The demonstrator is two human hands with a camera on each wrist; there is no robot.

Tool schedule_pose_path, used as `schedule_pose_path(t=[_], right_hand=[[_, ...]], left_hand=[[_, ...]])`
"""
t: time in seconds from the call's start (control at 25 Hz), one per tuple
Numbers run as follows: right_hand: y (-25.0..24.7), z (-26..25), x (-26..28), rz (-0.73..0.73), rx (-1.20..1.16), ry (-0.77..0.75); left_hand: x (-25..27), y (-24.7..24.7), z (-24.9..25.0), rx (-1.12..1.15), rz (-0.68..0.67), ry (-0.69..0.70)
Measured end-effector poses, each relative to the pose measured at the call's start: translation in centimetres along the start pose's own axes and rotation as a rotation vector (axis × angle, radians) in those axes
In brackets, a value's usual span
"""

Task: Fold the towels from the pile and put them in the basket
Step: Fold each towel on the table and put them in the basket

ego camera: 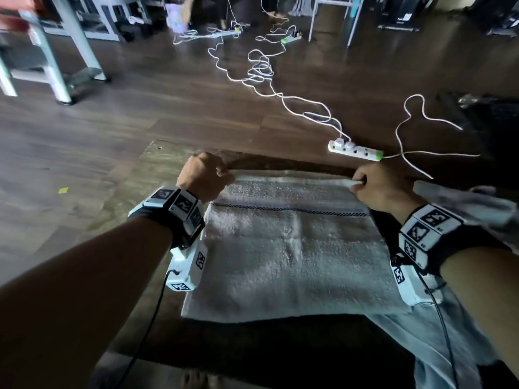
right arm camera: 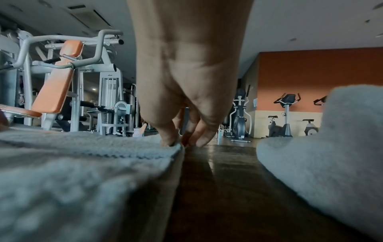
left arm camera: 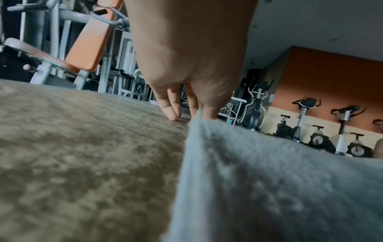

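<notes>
A pale grey towel (ego camera: pixel 286 254) with a dark stitched stripe lies spread flat on a low dark wooden table (ego camera: pixel 168 155). My left hand (ego camera: pixel 206 175) pinches its far left corner, seen in the left wrist view as towel (left arm camera: pixel 259 180) rising to the fingertips (left arm camera: pixel 205 114). My right hand (ego camera: pixel 376 186) pinches the far right corner; the right wrist view shows the fingers (right arm camera: pixel 172 139) on the towel (right arm camera: pixel 82 172) edge. More towel cloth (ego camera: pixel 477 211) lies heaped under my right forearm, the pile (right arm camera: pixel 331 139) at the right. No basket is in view.
A white power strip (ego camera: pixel 355 149) with white cables (ego camera: pixel 261 71) lies on the wooden floor just beyond the table. Gym machines (right arm camera: pixel 68 78) and exercise bikes (right arm camera: pixel 288 114) stand further off. A dark object (ego camera: pixel 488 119) sits at the far right.
</notes>
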State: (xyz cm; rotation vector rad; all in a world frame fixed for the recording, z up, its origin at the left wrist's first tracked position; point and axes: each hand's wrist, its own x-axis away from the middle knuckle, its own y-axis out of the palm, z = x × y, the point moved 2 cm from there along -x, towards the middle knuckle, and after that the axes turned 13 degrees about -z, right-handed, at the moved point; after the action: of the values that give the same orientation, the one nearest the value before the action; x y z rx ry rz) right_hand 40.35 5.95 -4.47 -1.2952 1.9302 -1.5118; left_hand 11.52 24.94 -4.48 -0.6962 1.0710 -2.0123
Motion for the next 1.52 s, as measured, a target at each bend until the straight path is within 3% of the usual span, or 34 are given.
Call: schedule_pose_path(t=[0.12, 0.32, 0.4, 0.56, 0.8, 0.88, 0.96, 1.04, 1.12, 1.4, 1.52], right_hand=[[-0.5, -0.3, 1.0, 0.008, -0.058, -0.05], [-2.7, -1.6, 5.0, 0.18, -0.284, -0.167], [-3.8, -2.3, 7.6, 0.165, -0.328, -0.205], [-5.2, -3.0, 13.7, 0.109, -0.356, -0.191], [-5.7, -4.2, 24.1, 0.2, -0.44, -0.312], [-5.1, -5.0, 26.7, 0.188, -0.445, -0.376], [-4.6, -6.0, 28.6, 0.149, -0.415, -0.429], [-4.1, -6.7, 29.8, 0.134, -0.379, -0.448], [-3.8, -6.8, 30.1, 0.141, -0.417, -0.443], [-4.1, -8.1, 26.9, 0.175, -0.552, -0.411], [-4.3, -7.9, 25.2, 0.189, -0.666, -0.426]], left_hand=[[0.8, -0.7, 0.4, 0.025, 0.025, 0.011], [4.3, -2.7, 2.5, 0.149, 0.087, 0.038], [6.3, -3.7, 3.3, 0.152, 0.077, 0.042], [11.1, -5.7, 4.9, 0.083, 0.032, 0.033], [19.5, -6.8, 7.5, -0.148, -0.085, 0.04], [21.8, -6.0, 8.8, -0.075, -0.1, 0.092], [24.3, -5.0, 11.3, 0.042, -0.087, 0.272], [26.4, -3.9, 14.4, 0.168, -0.107, 0.494], [27.1, -2.8, 16.6, 0.237, -0.153, 0.59], [23.3, -1.9, 17.4, 0.301, -0.06, 0.553], [20.9, -2.2, 17.0, 0.304, -0.08, 0.531]])
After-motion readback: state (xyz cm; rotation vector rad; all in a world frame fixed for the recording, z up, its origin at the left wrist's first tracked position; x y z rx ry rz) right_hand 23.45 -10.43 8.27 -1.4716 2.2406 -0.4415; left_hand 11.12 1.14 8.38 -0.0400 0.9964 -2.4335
